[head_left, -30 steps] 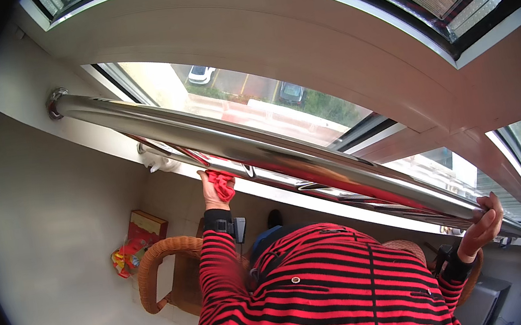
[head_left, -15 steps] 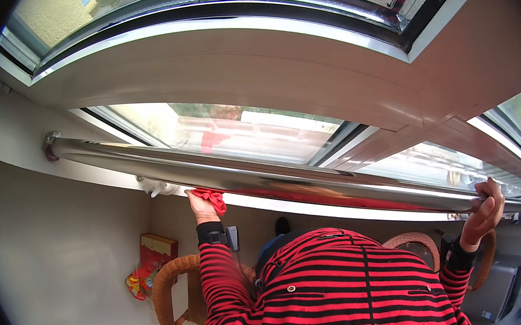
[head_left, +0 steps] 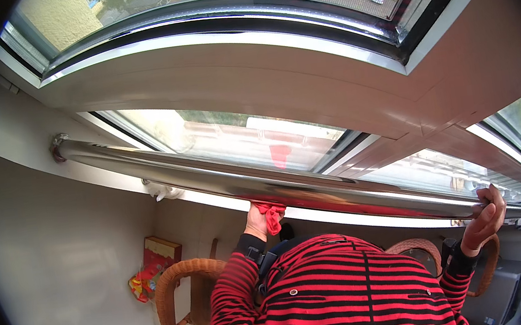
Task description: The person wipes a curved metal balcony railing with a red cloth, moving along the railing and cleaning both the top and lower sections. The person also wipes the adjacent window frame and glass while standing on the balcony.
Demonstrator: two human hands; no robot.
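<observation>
A long shiny metal rail slants across the view in front of the windows, from a wall bracket at the left down to the right. My left hand is closed on a red cloth at the rail's underside, near the middle. Part of that hand's fingers is hidden behind the rail and cloth. Near the rail's right end, my right hand is raised with its fingers bent around or against the metal. Whether those fingers fully grip the rail is partly hidden.
Beyond the rail are a lower window pane and an upper window with a dark frame. Below stand a wicker chair, a red and yellow box and a grey case. A white object hangs under the rail.
My left hand has slid to the right along the rail with the red cloth. My right hand stays at the rail's right end. The view has shifted slightly.
</observation>
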